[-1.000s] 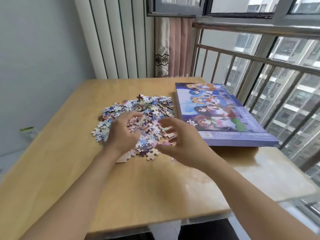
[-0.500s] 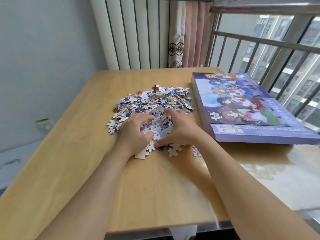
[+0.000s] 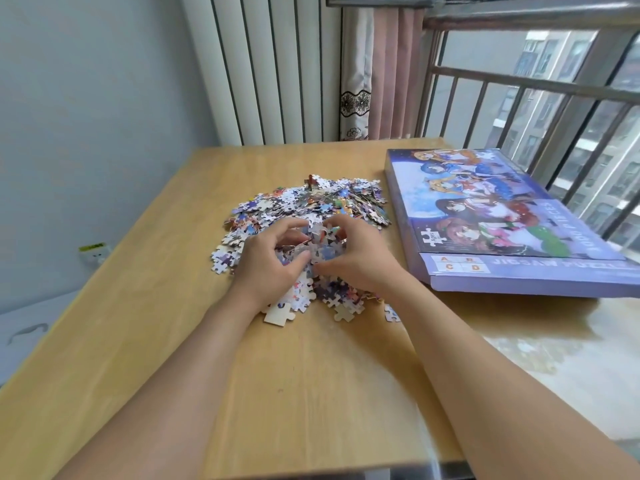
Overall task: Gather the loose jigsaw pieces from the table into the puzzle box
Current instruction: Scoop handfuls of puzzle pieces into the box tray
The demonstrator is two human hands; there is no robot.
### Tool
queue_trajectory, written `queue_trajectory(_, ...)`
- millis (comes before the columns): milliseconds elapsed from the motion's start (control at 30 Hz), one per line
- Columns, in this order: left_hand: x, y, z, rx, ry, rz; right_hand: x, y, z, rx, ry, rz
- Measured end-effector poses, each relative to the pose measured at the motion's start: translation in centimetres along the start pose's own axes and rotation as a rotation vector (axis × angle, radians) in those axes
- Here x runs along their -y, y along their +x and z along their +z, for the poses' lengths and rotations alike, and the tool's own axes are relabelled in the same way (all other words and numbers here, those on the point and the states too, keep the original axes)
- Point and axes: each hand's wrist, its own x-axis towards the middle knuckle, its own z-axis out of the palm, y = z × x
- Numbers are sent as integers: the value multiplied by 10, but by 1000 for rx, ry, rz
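A heap of loose jigsaw pieces lies in the middle of the wooden table. My left hand and my right hand sit on the near side of the heap, fingers curled inward around a bunch of pieces squeezed between them. The purple puzzle box lies shut to the right of the heap, its picture lid facing up. A few single pieces lie on the table just in front of my hands.
A window railing runs behind and to the right of the box. A curtain and a ribbed white panel stand behind the table. The box overhangs the table's right edge slightly.
Both hands came down onto the heap and closed together, scooping a bunch of pieces between them. The camera view shifted left, so the box now sits further right.
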Motion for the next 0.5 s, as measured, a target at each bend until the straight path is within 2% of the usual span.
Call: queue_trajectory(500,-4,2,6,-104,10,16,-8,3,-11,-70,534,196)
